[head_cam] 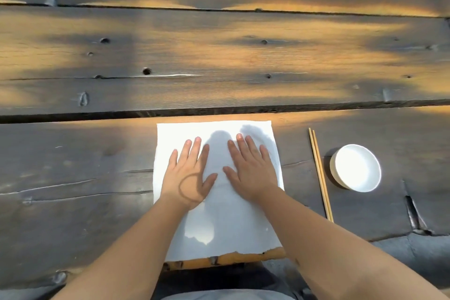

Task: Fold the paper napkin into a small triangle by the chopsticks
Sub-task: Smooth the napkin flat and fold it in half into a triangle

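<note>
Left hand (192, 173) and right hand (250, 170) spread flat (fingers splayed) on unfolded white paper napkin (219, 221); pale wooden chopsticks (320, 173) right.

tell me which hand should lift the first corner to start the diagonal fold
Probably the right hand. Both lie flat on the unfolded napkin, but the right sits nearer its right edge, on the chopsticks side, while the left hand can pin the sheet.
</note>
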